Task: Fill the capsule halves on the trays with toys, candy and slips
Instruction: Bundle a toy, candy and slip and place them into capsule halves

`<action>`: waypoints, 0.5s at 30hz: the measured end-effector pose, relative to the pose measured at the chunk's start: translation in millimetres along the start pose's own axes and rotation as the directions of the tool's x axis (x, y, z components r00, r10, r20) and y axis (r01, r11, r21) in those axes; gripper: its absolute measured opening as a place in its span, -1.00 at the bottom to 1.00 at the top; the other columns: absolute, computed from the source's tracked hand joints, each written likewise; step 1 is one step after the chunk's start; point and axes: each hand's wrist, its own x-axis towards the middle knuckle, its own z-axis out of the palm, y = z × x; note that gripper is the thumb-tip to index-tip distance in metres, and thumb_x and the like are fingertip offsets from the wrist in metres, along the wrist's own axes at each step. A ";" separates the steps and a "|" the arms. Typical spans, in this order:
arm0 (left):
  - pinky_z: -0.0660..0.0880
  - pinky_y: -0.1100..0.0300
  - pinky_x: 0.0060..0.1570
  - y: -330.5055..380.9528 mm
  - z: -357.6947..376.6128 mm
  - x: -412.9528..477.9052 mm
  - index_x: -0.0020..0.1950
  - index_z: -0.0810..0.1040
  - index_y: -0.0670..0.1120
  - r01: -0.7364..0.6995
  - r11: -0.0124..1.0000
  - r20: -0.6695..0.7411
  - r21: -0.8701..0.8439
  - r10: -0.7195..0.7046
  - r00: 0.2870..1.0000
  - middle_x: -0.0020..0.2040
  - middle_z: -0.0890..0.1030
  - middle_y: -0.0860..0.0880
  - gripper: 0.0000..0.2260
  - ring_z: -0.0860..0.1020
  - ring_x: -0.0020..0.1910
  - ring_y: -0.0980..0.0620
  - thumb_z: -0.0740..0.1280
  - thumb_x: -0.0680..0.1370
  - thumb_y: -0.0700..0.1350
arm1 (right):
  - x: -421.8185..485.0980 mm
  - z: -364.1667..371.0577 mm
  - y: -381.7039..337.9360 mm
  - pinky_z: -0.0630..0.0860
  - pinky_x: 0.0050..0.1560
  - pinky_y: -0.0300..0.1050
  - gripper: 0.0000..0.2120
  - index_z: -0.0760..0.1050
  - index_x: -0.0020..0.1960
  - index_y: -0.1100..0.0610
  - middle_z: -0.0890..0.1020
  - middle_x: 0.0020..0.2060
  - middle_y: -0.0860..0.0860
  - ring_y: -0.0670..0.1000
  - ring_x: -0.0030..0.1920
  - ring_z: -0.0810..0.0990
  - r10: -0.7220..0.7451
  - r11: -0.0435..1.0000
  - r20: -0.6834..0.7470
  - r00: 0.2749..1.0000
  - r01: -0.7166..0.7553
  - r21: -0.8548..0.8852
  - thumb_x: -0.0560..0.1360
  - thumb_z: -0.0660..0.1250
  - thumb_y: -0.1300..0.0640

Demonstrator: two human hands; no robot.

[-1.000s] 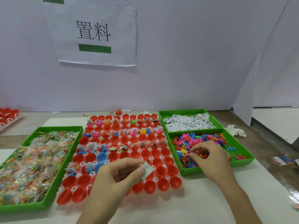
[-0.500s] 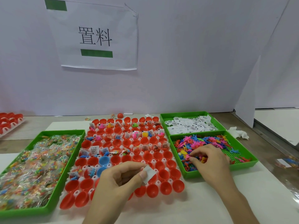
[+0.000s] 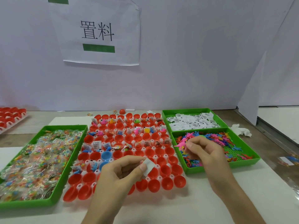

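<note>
Has lifted the right hand [image 3: 207, 152] out of the toy pile since half a second ago: then fingertips-down among the toys, now raised a little and pinching one pink toy [image 3: 181, 144] between thumb and fingertips. Keeps the left hand [image 3: 123, 173] much as before, thumb and forefinger pinching one white slip [image 3: 150, 165], remaining fingers curled under.

Directly beneath and beyond the left pinch: one white capsule tray [image 3: 80, 185] of red capsule halves [image 3: 165, 171], with two blue halves [image 3: 106, 155] just left of that pinch. Toys, slips and candy only in halves of the rows beyond the pinch.

Beneath the right pinch: the left edge of the toy bin [image 3: 234, 164]. Beyond that pinch: the slip bin [image 3: 186, 110], heaped with white slips. Well left of the left pinch: the candy bin [image 3: 62, 180]. Three green bins in all.

Far left of both hands, at the frame edge: a second tray [image 3: 14, 125] of red halves. Beyond the central tray: one closed red capsule [image 3: 122, 111]. Higher, on the wall: one paper sign [image 3: 100, 34]. Right of the right hand, past the bins: one crumpled white tissue [image 3: 241, 131].
</note>
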 end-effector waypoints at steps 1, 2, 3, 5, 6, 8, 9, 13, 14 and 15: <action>0.55 0.39 -0.26 -0.3 0.2 -0.2 -0.19 0.76 0.08 0.000 1.000 -0.004 0.000 0.000 1.000 -0.21 0.74 -0.01 -0.84 0.69 -0.25 0.07 0.48 0.46 -0.18 | -5.7 8.6 -4.6 0.48 -0.24 -0.30 -0.91 0.64 -0.25 0.08 0.60 -0.37 0.02 -0.08 -0.32 0.52 0.009 0.999 0.103 0.995 -0.014 0.049 0.44 0.45 0.16; 0.55 0.38 -0.25 -0.3 -0.4 -0.8 -0.17 0.76 0.09 0.002 1.000 -0.010 0.005 -0.002 1.000 -0.20 0.74 -0.01 -0.84 0.70 -0.24 0.07 0.48 0.47 -0.19 | -11.4 18.1 -7.5 0.48 -0.24 -0.30 -0.92 0.63 -0.25 0.08 0.59 -0.37 0.01 -0.08 -0.32 0.52 0.006 0.997 0.198 0.980 -0.021 0.075 0.40 0.49 0.12; 0.55 0.37 -0.24 -0.5 0.1 -1.1 -0.15 0.76 0.09 0.004 1.000 -0.011 0.012 -0.004 1.000 -0.20 0.74 0.00 -0.84 0.70 -0.23 0.07 0.48 0.48 -0.18 | -16.8 25.7 -9.9 0.47 -0.24 -0.30 -0.91 0.62 -0.25 0.08 0.59 -0.37 -0.01 -0.09 -0.32 0.53 -0.005 0.997 0.272 0.962 -0.017 0.079 0.38 0.51 0.11; 0.56 0.36 -0.22 -0.2 1.2 -1.3 -0.12 0.76 0.10 0.002 1.000 -0.012 0.012 -0.002 1.000 -0.18 0.74 0.01 -0.87 0.69 -0.20 0.08 0.48 0.47 -0.14 | -24.9 39.2 -12.8 0.47 -0.24 -0.29 -0.89 0.62 -0.25 0.06 0.59 -0.37 -0.02 -0.10 -0.31 0.53 -0.039 0.999 0.355 0.934 0.024 0.047 0.39 0.46 0.03; 0.57 0.36 -0.21 0.5 1.8 -1.3 -0.11 0.76 0.11 0.000 1.000 -0.006 0.004 0.000 1.000 -0.17 0.74 0.02 -0.90 0.70 -0.17 0.09 0.49 0.45 -0.08 | -27.9 44.4 -13.5 0.46 -0.24 -0.28 -0.89 0.62 -0.24 0.05 0.60 -0.37 -0.03 -0.11 -0.31 0.53 -0.052 0.999 0.365 0.929 0.047 0.021 0.40 0.45 0.02; 0.59 0.33 -0.21 1.7 2.5 -1.7 -0.10 0.76 0.12 -0.004 1.000 0.015 -0.021 0.005 1.000 -0.15 0.74 0.03 -0.86 0.70 -0.14 0.09 0.49 0.37 0.03 | -31.7 51.7 -13.9 0.47 -0.24 -0.27 -0.87 0.63 -0.24 0.02 0.63 -0.35 -0.03 -0.11 -0.31 0.55 -0.076 0.995 0.335 0.939 0.092 -0.033 0.43 0.44 -0.01; 0.59 0.32 -0.21 0.9 2.4 -1.8 -0.09 0.76 0.11 -0.002 0.999 0.021 -0.038 0.003 1.000 -0.15 0.74 0.02 -0.83 0.70 -0.14 0.08 0.50 0.34 0.07 | -32.7 53.9 -13.8 0.49 -0.24 -0.25 -0.84 0.63 -0.23 0.00 0.64 -0.33 -0.01 -0.07 -0.30 0.57 -0.089 0.992 0.314 0.945 0.113 -0.059 0.42 0.43 -0.07; 0.59 0.29 -0.18 -1.6 -0.2 -0.9 -0.05 0.76 0.04 0.064 0.992 0.066 -0.113 -0.057 0.996 -0.10 0.74 -0.05 -0.74 0.70 -0.11 0.02 0.51 0.32 0.09 | -35.3 58.6 -12.4 0.52 -0.22 -0.21 -0.85 0.62 -0.23 -0.04 0.64 -0.31 0.00 -0.08 -0.28 0.58 -0.086 0.989 0.269 0.959 0.115 -0.094 0.43 0.40 -0.09; 0.59 0.27 -0.15 -2.3 -1.3 -0.3 -0.03 0.76 0.02 0.092 0.986 0.089 -0.141 -0.080 0.993 -0.08 0.74 -0.06 -0.74 0.70 -0.09 0.00 0.51 0.33 0.07 | -35.4 59.1 -11.7 0.52 -0.22 -0.21 -0.88 0.61 -0.22 -0.03 0.63 -0.32 -0.02 -0.10 -0.29 0.57 -0.081 0.989 0.265 0.961 0.110 -0.097 0.45 0.40 -0.04; 0.60 0.26 -0.13 -2.7 -2.3 0.1 -0.01 0.76 0.00 0.117 0.979 0.111 -0.168 -0.099 0.989 -0.06 0.74 -0.08 -0.73 0.70 -0.06 -0.03 0.51 0.34 0.05 | -35.6 59.3 -11.6 0.52 -0.21 -0.22 -0.90 0.60 -0.22 -0.03 0.63 -0.33 -0.04 -0.11 -0.29 0.57 -0.078 0.989 0.264 0.961 0.108 -0.100 0.47 0.40 0.01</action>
